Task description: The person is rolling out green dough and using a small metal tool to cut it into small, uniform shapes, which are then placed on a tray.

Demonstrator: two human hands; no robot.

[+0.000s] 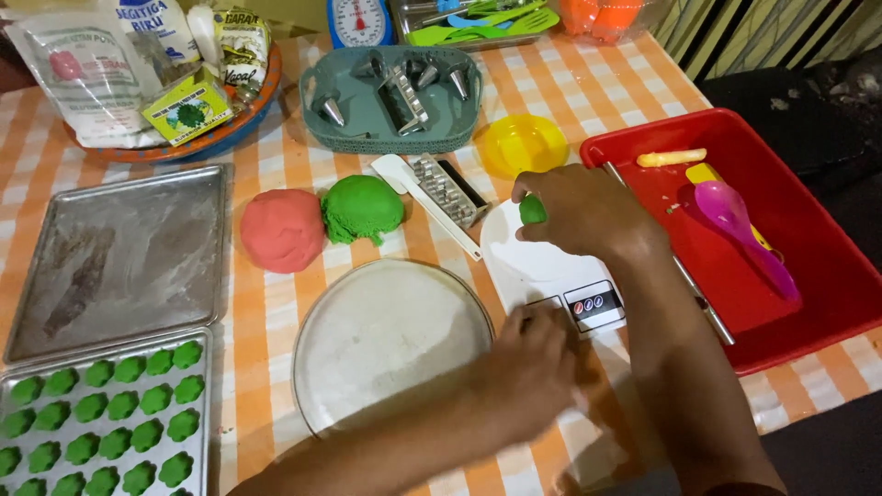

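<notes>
My right hand (583, 213) is closed around a small green dough piece (531, 209), held over the platform of a white digital kitchen scale (542, 268). My left hand (533, 367) rests by the scale's front edge, fingers near its button panel, holding nothing visible. To the left lie a green dough ball (363, 208) and a pink dough ball (282, 230) on the orange checked tablecloth. A round floured metal plate (390, 340) sits in front of them.
A tray of several green flower-shaped dough pieces (101, 413) is at front left, with a floured metal tray (119, 257) behind it. A red bin (827, 266) holds plastic spoons. A teal basket (390, 96) holds metal moulds. A yellow bowl (524, 144) and a white cutter (441, 190) lie nearby.
</notes>
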